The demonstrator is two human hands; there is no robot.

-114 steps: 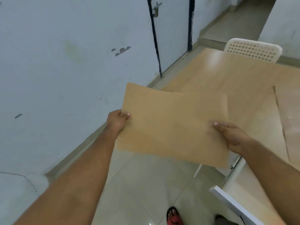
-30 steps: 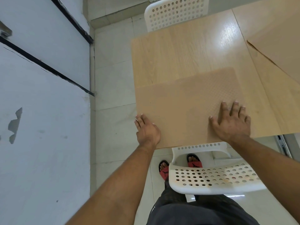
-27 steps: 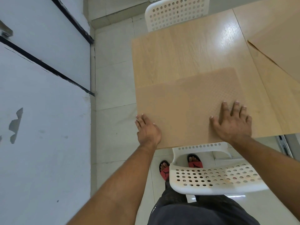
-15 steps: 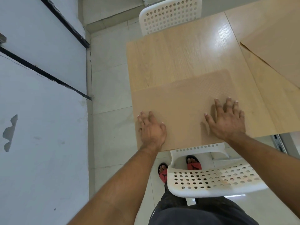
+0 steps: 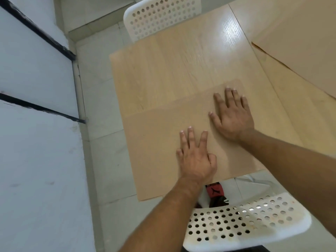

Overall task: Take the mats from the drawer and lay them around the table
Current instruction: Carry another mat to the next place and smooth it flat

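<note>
A tan rectangular mat (image 5: 160,142) lies flat on the near left corner of the light wooden table (image 5: 172,70), its near edge reaching the table's front edge. My left hand (image 5: 195,157) rests palm down on the mat near its front edge, fingers spread. Further in, my right hand (image 5: 231,115) presses flat on the mat's far right part, fingers apart. Neither hand grips anything. A second tan mat (image 5: 305,44) lies on the table at the far right, partly cut off by the frame.
A white perforated chair (image 5: 245,224) stands directly in front of me under the table's near edge. Another white chair (image 5: 160,17) stands at the table's far end. A pale wall with black lines (image 5: 36,124) runs close along the left, with a narrow tiled floor strip between.
Both hands have slid inward and forward across the mat, the left from its left edge toward the middle. The mat lies on the table instead of being carried.
</note>
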